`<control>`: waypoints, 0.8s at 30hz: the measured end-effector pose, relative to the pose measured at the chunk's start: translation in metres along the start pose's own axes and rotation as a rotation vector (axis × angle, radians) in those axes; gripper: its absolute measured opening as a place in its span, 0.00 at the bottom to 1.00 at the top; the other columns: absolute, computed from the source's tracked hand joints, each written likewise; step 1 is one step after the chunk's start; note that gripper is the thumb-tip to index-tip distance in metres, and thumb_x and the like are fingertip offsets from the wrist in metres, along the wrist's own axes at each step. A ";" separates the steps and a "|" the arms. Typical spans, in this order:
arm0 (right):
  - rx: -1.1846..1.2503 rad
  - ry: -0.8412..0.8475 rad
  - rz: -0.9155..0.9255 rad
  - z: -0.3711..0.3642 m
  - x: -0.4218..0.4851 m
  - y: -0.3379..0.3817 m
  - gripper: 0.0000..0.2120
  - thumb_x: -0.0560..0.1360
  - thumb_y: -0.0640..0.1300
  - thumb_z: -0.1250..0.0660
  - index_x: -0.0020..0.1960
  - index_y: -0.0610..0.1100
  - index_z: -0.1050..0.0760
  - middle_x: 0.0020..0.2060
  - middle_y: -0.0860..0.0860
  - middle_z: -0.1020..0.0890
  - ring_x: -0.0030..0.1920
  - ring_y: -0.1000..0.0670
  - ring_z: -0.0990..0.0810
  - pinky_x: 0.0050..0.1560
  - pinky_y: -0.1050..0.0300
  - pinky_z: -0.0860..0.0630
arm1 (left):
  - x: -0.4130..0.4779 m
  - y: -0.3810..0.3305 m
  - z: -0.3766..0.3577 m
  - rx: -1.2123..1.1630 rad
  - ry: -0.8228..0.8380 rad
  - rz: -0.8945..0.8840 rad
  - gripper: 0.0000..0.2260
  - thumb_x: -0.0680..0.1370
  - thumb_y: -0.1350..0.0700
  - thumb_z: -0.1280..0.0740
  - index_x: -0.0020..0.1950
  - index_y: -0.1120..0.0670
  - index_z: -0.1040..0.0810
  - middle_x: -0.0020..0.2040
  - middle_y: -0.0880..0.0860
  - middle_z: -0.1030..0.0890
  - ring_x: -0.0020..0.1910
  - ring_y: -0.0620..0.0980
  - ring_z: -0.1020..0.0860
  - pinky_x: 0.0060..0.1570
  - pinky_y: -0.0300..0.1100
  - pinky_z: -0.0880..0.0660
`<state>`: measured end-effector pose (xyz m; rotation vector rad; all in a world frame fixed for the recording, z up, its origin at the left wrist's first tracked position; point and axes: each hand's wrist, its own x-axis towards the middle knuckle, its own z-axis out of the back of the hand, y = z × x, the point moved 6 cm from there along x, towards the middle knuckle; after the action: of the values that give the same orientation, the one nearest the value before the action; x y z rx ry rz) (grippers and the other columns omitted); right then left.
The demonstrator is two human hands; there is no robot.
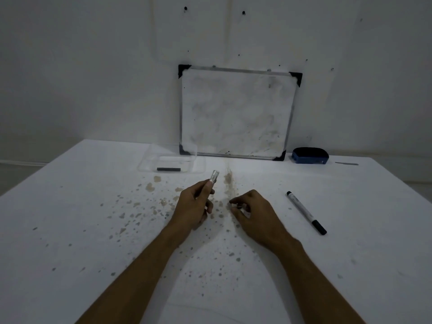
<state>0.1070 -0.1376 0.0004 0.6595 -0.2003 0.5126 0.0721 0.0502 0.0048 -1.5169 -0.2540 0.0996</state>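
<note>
My left hand (195,206) grips a small clear tube-like piece (214,177) that points up and away from me, above the middle of the stained white table (93,218). Beside it my right hand (253,209) pinches a small dark piece (239,206) between thumb and fingertips, just over the table. To the right lies a white marker with black ends (305,212), slanting toward me. A small whiteboard (236,113) with smudged marks leans against the wall at the table's far edge.
A clear plastic tray (149,163) at the back left holds a short dark stick (168,169). A blue eraser (310,155) sits right of the whiteboard. Brown and grey stains speckle the table's middle. A thin grey strip (347,163) lies at the far right.
</note>
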 end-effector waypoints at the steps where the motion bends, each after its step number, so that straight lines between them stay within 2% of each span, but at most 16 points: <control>1: -0.018 0.004 0.008 -0.001 0.001 0.000 0.13 0.80 0.55 0.35 0.62 0.53 0.19 0.53 0.53 0.22 0.48 0.59 0.24 0.49 0.71 0.31 | 0.000 -0.002 -0.001 -0.001 0.005 -0.014 0.14 0.85 0.47 0.36 0.61 0.54 0.17 0.31 0.50 0.20 0.19 0.43 0.29 0.18 0.35 0.33; 4: -0.002 -0.011 -0.039 0.005 0.002 0.000 0.13 0.82 0.53 0.36 0.63 0.53 0.21 0.51 0.53 0.22 0.45 0.59 0.24 0.49 0.67 0.27 | 0.000 -0.004 -0.006 0.002 0.073 -0.045 0.13 0.85 0.50 0.35 0.65 0.53 0.18 0.42 0.53 0.19 0.22 0.42 0.24 0.20 0.37 0.29; 6: 0.115 -0.069 -0.118 0.014 0.002 -0.004 0.14 0.83 0.51 0.37 0.66 0.53 0.22 0.51 0.53 0.21 0.47 0.59 0.22 0.47 0.70 0.28 | 0.000 -0.005 -0.010 0.021 0.137 -0.042 0.10 0.85 0.51 0.34 0.62 0.53 0.17 0.41 0.51 0.17 0.23 0.43 0.22 0.20 0.37 0.28; 8: 0.373 -0.115 -0.224 0.022 0.004 -0.009 0.13 0.83 0.49 0.37 0.65 0.52 0.20 0.51 0.53 0.17 0.46 0.57 0.19 0.45 0.69 0.25 | -0.002 -0.005 -0.013 0.040 0.201 -0.037 0.08 0.84 0.52 0.33 0.56 0.51 0.15 0.37 0.48 0.15 0.24 0.44 0.20 0.19 0.36 0.28; 10: 0.766 -0.141 -0.352 0.025 0.004 -0.012 0.10 0.82 0.47 0.34 0.60 0.49 0.17 0.46 0.50 0.15 0.43 0.54 0.16 0.44 0.64 0.20 | -0.005 -0.004 -0.015 0.065 0.252 -0.043 0.07 0.84 0.52 0.32 0.57 0.51 0.15 0.37 0.45 0.13 0.25 0.44 0.19 0.20 0.36 0.28; 12: 1.088 -0.133 -0.448 0.025 0.003 -0.011 0.08 0.81 0.44 0.31 0.56 0.45 0.15 0.44 0.47 0.13 0.42 0.51 0.16 0.48 0.58 0.17 | -0.007 -0.004 -0.016 0.104 0.272 -0.061 0.09 0.83 0.52 0.31 0.61 0.50 0.14 0.41 0.45 0.12 0.28 0.44 0.18 0.22 0.37 0.27; 13: 1.158 -0.120 -0.471 0.024 0.003 -0.011 0.08 0.80 0.44 0.30 0.55 0.44 0.14 0.45 0.46 0.12 0.42 0.50 0.15 0.50 0.56 0.17 | -0.008 -0.005 -0.017 0.119 0.272 -0.064 0.10 0.83 0.51 0.30 0.63 0.49 0.15 0.45 0.46 0.12 0.30 0.46 0.17 0.23 0.37 0.27; 17: 1.183 -0.079 -0.480 0.021 0.002 -0.010 0.08 0.78 0.44 0.28 0.54 0.43 0.13 0.49 0.44 0.11 0.43 0.48 0.14 0.50 0.55 0.17 | -0.009 -0.006 -0.018 0.128 0.283 -0.084 0.12 0.81 0.50 0.29 0.65 0.43 0.15 0.50 0.48 0.12 0.33 0.47 0.18 0.24 0.36 0.27; 24: 1.212 -0.079 -0.506 0.018 0.001 -0.011 0.07 0.77 0.44 0.27 0.51 0.44 0.12 0.48 0.44 0.11 0.39 0.50 0.15 0.45 0.56 0.19 | -0.012 -0.005 -0.022 0.112 0.331 -0.107 0.15 0.79 0.49 0.26 0.66 0.43 0.16 0.44 0.45 0.13 0.33 0.48 0.19 0.31 0.38 0.23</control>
<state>0.1135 -0.1560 0.0095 1.8517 0.2439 0.0598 0.0650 0.0255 0.0079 -1.3813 -0.0623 -0.2179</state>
